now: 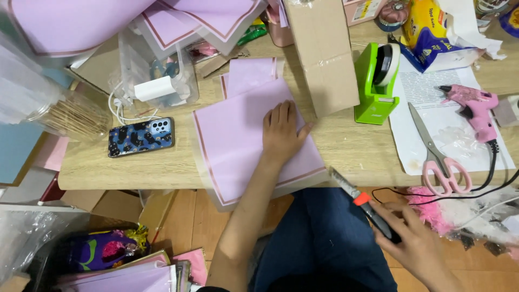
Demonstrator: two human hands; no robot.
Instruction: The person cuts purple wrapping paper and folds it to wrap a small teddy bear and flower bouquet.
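Observation:
My left hand (281,132) lies flat, fingers spread, on a stack of lilac paper sheets (243,143) with a thin dark-pink border; the stack overhangs the wooden table's front edge (119,181). My right hand (413,240) is below the table edge, over my lap, gripping a utility knife (362,203) with a black handle, orange slider and extended blade. The blade tip points up-left toward the sheets' right corner, close to it but apart.
A cardboard box (321,51) stands behind the sheets. A green tape dispenser (376,81), pink-handled scissors (438,157) and a pink glue gun (473,105) lie to the right on a white printed sheet. A patterned phone (140,137) and a jar of sticks (70,116) sit at left.

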